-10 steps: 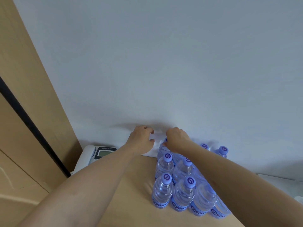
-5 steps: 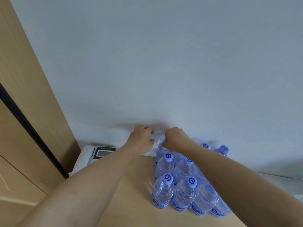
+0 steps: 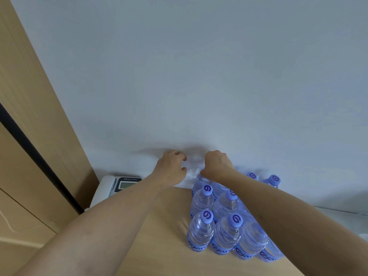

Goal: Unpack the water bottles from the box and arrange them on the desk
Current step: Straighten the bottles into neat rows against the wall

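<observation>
Right, both arms stretched out over the tabletop (image 3: 159,246) toward the wall (image 3: 199,76). Left hand (image 3: 171,168) curled into a loose fist at the far edge, thumb and fingers pinched near something clear and crinkled, looks like plastic wrap (image 3: 194,166); can't tell if the grip actually has it. Right hand (image 3: 216,164) just beside it, also fisted, knuckles up, sitting on top of the farthest bottle in the cluster; grip narrow, fingers curled under, can't tell what it holds. Bottles (image 3: 219,226) stand upright in a tight block on the right half of the tabletop, blue caps with a swirl logo, blue labels at the base, bodies touching. Left column three deep, next column beside it, more to the right partly hidden under the right forearm. Two more caps (image 3: 274,179) show past the forearm, close to the wall. Desk phone (image 3: 117,186) sits in the far left corner, handset on, small display visible, well apart from the bottles. Wood panel (image 3: 29,96) with a dark vertical strip runs down the left side.
</observation>
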### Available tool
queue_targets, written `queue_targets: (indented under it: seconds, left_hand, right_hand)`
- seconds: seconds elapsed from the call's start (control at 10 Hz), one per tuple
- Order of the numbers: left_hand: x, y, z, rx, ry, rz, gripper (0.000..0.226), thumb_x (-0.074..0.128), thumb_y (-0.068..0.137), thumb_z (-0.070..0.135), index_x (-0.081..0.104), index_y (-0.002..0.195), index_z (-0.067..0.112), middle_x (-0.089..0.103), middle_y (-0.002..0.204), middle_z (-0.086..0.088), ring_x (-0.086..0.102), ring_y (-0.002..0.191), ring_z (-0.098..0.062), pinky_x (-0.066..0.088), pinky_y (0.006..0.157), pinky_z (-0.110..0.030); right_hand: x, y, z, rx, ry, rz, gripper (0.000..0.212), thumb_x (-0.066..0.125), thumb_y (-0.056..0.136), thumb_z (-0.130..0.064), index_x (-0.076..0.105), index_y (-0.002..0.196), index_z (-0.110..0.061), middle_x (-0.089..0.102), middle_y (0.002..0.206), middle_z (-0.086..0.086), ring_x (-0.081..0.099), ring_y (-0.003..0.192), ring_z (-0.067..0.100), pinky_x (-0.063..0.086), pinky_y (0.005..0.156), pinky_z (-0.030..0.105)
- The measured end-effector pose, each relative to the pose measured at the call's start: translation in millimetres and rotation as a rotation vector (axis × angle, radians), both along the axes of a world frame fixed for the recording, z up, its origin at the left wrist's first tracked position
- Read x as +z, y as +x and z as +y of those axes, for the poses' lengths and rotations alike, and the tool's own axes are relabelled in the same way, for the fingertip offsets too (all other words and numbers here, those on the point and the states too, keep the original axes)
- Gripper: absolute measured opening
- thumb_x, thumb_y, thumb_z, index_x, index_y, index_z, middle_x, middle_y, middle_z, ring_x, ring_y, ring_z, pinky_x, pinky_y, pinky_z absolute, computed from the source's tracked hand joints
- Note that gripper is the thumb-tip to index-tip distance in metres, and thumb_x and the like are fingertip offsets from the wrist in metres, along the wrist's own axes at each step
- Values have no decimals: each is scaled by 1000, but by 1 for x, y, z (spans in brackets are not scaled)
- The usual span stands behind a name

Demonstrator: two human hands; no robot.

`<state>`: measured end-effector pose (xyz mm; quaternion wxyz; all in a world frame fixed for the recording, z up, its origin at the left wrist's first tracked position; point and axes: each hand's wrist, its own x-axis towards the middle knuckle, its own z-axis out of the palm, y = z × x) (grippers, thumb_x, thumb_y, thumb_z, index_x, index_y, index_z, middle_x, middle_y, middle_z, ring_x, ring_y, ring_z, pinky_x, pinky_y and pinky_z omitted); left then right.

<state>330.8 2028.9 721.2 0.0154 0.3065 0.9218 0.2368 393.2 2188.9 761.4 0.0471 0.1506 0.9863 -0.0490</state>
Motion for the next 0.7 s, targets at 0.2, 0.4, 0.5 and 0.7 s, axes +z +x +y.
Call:
queue_targets:
  seconds: [0.2, 0.4, 0.5, 0.7]
  left_hand:
    - [1, -1, 0, -7, -5, -16, 38, 58, 89, 25, 58, 126, 16, 54, 132, -2, 43, 126, -23, 45, 99, -40]
    - [-3, 0, 0, -3, 0, -23, 36, 58, 89, 25, 59, 124, 16, 55, 130, -1, 43, 125, -22, 45, 97, -39]
    - [-1, 3, 0, -5, -14, -26, 36, 59, 89, 25, 59, 123, 16, 56, 129, -1, 44, 124, -22, 46, 97, -39]
    - [5, 10, 7, -25, -13, -44, 36, 58, 90, 27, 57, 125, 17, 54, 130, -2, 43, 124, -23, 45, 98, -38]
  right_hand:
    - [-2, -5, -3, -26, -1, -5, 28, 68, 70, -7, 43, 57, -13, 45, 59, 1, 42, 48, 14, 31, 39, 22]
    - [-6, -5, -3, -44, -13, 23, 29, 67, 72, -8, 42, 59, -13, 44, 61, 2, 42, 49, 15, 30, 40, 23]
    - [-9, -1, -3, -45, -16, 35, 29, 65, 76, -11, 41, 59, -13, 44, 63, 2, 41, 50, 15, 29, 42, 23]
    - [-4, 11, 4, -14, -74, 29, 33, 67, 79, -31, 43, 65, -15, 46, 67, 0, 44, 56, 16, 31, 45, 25]
